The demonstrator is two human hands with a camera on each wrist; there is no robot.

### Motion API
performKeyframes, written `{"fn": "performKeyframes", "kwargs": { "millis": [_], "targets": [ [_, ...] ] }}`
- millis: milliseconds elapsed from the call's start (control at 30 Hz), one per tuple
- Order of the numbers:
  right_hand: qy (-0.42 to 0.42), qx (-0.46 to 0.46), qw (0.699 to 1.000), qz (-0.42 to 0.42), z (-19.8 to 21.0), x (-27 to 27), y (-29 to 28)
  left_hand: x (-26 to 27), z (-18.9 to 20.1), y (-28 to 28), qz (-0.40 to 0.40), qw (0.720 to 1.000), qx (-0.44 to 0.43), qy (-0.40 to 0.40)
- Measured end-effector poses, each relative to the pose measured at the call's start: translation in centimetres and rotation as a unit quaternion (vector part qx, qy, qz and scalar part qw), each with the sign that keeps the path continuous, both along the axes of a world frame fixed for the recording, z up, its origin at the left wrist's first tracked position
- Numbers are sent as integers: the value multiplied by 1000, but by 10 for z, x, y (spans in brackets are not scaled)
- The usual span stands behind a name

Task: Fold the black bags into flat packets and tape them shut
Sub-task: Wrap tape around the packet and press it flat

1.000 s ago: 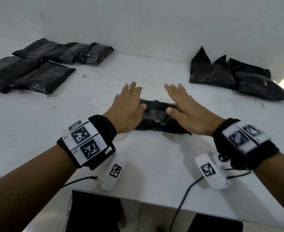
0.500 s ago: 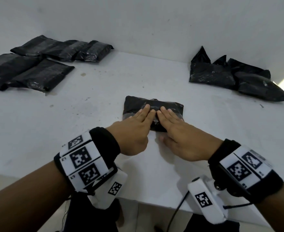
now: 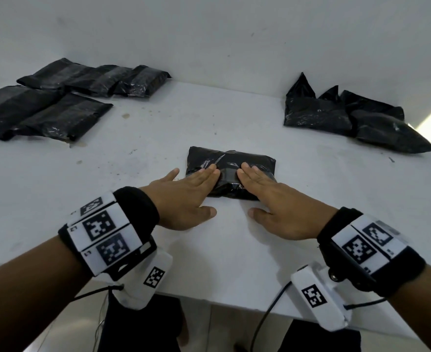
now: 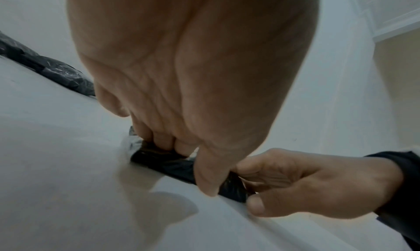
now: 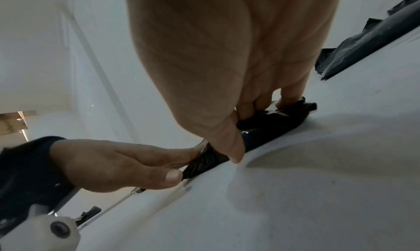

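A folded black bag [image 3: 244,161] lies flat in the middle of the white table [image 3: 158,138]. My left hand [image 3: 184,196] lies flat with straight fingers pressing on the packet's near left part. My right hand [image 3: 272,199] does the same on its near right part. Both thumbs rest on the table in front of it. The left wrist view shows the packet [image 4: 172,165] as a thin black strip under my fingers [image 4: 163,140]. In the right wrist view the packet [image 5: 272,127] lies under the right fingers [image 5: 288,95]. No tape is in view.
Several flat black packets [image 3: 64,102] lie in two rows at the far left. A heap of unfolded black bags [image 3: 349,118] sits at the far right against the wall. The table's front edge [image 3: 222,301] is just below my wrists.
Both hands drew back toward me, from spread flat over the bag's ends to its near part. The bag's far half is now uncovered, and the fingertips have moved slightly apart.
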State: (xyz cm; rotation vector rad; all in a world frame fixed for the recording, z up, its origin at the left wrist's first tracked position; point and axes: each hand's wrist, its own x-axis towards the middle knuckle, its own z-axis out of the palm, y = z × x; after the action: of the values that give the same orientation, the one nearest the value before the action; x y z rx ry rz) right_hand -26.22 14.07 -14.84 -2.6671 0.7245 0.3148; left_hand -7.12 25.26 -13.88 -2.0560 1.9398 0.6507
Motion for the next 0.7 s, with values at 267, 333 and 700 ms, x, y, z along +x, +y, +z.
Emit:
{"fn": "performKeyframes", "kwargs": {
  "millis": [267, 333, 700],
  "targets": [
    [-16, -67, 997, -20, 9, 8, 4, 7, 1, 2, 17, 998, -11, 60],
    [-46, -66, 997, -23, 11, 7, 5, 7, 2, 4, 33, 993, -35, 111],
    [-14, -105, 994, 23, 6, -4, -2, 1, 6, -1, 16, 1000, -14, -13]
  ]
}}
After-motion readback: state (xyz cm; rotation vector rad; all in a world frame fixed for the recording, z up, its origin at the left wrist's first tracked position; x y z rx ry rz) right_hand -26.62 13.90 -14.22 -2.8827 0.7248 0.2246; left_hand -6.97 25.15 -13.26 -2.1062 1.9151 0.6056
